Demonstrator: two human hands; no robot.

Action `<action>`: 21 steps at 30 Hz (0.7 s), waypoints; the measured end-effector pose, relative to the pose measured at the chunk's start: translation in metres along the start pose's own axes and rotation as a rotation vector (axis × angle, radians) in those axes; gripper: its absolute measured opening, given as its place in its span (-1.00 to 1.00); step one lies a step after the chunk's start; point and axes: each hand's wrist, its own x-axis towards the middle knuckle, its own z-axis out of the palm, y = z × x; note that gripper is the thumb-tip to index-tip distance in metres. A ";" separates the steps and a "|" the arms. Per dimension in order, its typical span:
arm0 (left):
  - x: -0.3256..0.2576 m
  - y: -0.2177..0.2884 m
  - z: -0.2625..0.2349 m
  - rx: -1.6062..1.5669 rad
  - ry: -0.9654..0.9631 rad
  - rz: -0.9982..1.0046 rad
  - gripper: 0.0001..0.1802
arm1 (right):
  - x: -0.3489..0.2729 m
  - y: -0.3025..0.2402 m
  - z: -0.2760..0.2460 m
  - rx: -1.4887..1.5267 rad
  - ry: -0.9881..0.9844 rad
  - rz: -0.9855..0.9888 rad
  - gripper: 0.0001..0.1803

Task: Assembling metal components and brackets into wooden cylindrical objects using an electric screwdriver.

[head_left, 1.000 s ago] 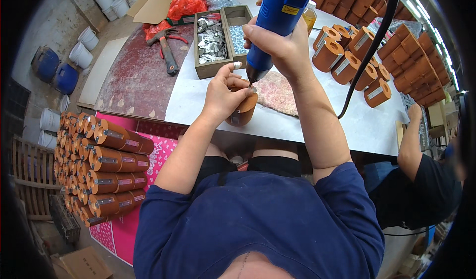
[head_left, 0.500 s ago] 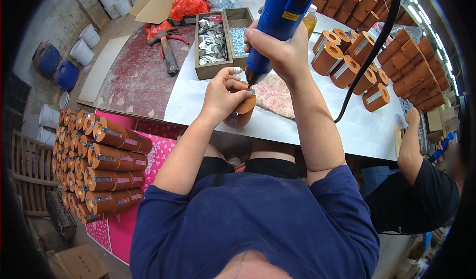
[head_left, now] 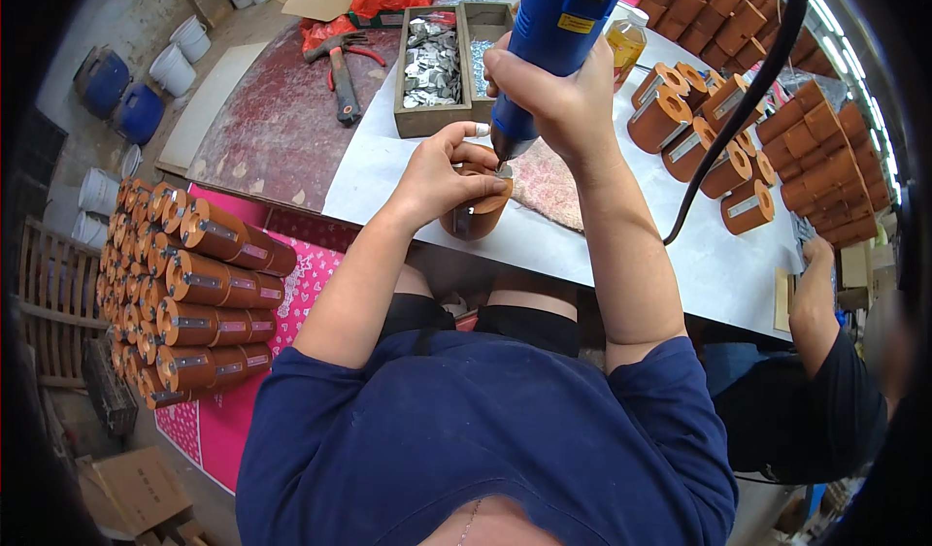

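While your right hand [head_left: 558, 85] wraps tight around the blue power drill [head_left: 563, 27] in the head view, its tip points down at a small grey metal piece [head_left: 505, 170]. Your left hand [head_left: 437, 177] makes a narrow pinch, thumb and finger at that metal piece. The piece sits on top of the brown cylinder [head_left: 473, 221], which stands on the white table sheet [head_left: 364, 177] near the edge, right in front of you.

Half a second ago, your hands have the same grip and the drill is at the same spot. Now the whole picture is shifted a little. The wooden tray [head_left: 427, 122] and the hammer [head_left: 344, 90] show a bit higher and more to the right. More of the bottle [head_left: 624, 49] peeks out past your drill. The blue thing by the other person [head_left: 806, 400] is out of sight now.
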 end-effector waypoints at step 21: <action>0.000 0.006 0.000 -0.007 -0.023 0.042 -0.47 | -0.001 0.010 -0.016 -0.009 -0.157 -0.121 -0.49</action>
